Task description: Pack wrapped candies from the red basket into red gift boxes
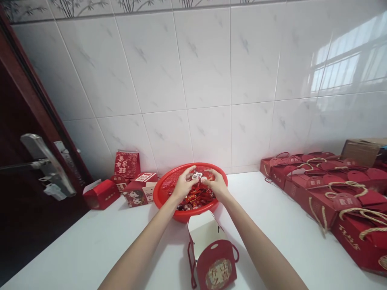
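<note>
Both hands are over a red plastic basket point(165, 205) holding a pile of wrapped candies point(193, 198). My left hand point(183, 184) has its fingers curled round a white-and-red wrapped candy point(197, 176). Opposite it, my right hand point(218, 186) pinches a small wrapped candy point(204, 179) between thumb and fingers; whether the two pieces are joined I cannot tell. Between my forearms stands a dark red gift box point(216, 264) with its lid flaps up, a pale inside and red cord handles at the sides.
Several closed red gift boxes with rope handles point(320, 189) stand in rows on the right of the white table point(254, 213). Small red boxes point(102, 194) of differing shapes sit at the left. A cardboard box point(361, 152) is at the far right. Behind runs a tiled wall point(208, 80); a dark door point(30, 209) borders the left.
</note>
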The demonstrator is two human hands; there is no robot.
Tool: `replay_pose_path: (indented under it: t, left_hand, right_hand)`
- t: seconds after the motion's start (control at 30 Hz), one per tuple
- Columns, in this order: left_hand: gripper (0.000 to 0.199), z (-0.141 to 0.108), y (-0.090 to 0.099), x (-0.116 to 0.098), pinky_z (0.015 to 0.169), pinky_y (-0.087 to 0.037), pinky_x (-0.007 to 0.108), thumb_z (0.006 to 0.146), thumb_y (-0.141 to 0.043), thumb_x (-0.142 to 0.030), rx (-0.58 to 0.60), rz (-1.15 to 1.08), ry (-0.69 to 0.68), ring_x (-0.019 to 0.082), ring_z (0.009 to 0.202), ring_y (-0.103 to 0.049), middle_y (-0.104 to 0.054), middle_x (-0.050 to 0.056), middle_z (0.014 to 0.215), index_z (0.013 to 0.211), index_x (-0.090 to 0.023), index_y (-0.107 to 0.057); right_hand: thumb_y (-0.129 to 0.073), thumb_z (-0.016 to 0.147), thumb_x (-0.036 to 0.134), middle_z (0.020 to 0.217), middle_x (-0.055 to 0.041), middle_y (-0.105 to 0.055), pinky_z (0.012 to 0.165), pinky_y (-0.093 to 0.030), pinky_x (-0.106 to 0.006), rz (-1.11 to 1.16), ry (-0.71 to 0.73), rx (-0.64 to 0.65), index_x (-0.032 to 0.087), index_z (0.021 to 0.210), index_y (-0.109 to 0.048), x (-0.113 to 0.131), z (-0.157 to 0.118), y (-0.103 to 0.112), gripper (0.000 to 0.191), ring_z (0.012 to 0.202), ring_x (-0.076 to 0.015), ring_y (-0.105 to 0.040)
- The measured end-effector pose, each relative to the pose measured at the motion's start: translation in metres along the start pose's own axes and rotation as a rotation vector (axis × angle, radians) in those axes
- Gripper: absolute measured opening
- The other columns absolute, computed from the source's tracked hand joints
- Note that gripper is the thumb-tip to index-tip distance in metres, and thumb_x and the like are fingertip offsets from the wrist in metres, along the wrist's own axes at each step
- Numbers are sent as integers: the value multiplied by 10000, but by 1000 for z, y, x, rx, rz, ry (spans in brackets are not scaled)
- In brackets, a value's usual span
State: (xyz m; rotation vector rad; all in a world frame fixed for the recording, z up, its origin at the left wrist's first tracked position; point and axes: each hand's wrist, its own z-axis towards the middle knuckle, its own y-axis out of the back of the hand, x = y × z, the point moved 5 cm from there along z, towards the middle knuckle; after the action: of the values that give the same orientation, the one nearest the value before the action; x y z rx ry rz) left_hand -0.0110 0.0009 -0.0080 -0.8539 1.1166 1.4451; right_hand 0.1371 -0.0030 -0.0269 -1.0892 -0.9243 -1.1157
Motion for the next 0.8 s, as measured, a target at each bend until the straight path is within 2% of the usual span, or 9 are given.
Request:
replay_pose_path:
  t: [0.13, 0.3, 0.47, 0.57, 0.67, 0.8]
  left_hand:
    - [515, 1, -1, 3, 983, -518, 357, 682, -715, -175, 4, 3, 20, 246, 1173, -634, -690, 89, 1249, 1191, -180, -636]
    - [476, -1, -2, 2, 923, -542, 355, 683, -769, -268, 24, 63, 7, 239, 1061, -677, -741, 67, 1063, 1137, -179, -654]
    - [621, -4, -2, 4, 812, -569, 360, 605, -855, -347, 51, 39, 70, 216, 856, -708, -729, 41, 879, 1154, -161, -631]
    - [627, -4, -1, 0, 850, -558, 367, 569, -869, -342, 2, -4, 3, 204, 849, -700, -712, 18, 837, 1123, -157, -641]
    - [573, -3, 2, -5, 860, -552, 371, 592, -847, -351, -67, -12, -72, 198, 847, -689, -705, 16, 838, 1098, -158, -658]
    - [544, -3, 2, -8, 854, -554, 374, 638, -819, -370, -76, 3, -124, 192, 831, -687, -712, 26, 864, 1117, -165, -663]
  right_hand:
    - [-680, 646, 274, 1024, -41, -679, 845, -540, -364, -114, 62, -14, 199, 1007, -636, -1, 0, 0, 372, 930, -216, -637]
    - [-620, 696, 269, 1088, -50, -620, 739, -567, -349, -31, -35, 1, 216, 1072, -567, -8, 0, -2, 383, 807, -181, -637]
    - [-549, 716, 204, 889, -8, -567, 667, -576, -337, 49, -150, 49, 217, 1113, -538, -4, -4, -5, 397, 702, -160, -608]
    - [-479, 713, 142, 790, 22, -535, 686, -574, -306, 101, -219, 54, 223, 1140, -534, -1, -6, -4, 439, 708, -146, -601]
    - [-466, 702, 115, 753, 38, -530, 714, -578, -300, 150, -237, 55, 226, 1162, -534, 1, -7, -3, 478, 707, -140, -605]
    - [-503, 711, 121, 713, 58, -541, 642, -559, -295, 145, -220, 81, 229, 1236, -499, 2, -9, -5, 536, 605, -137, -608]
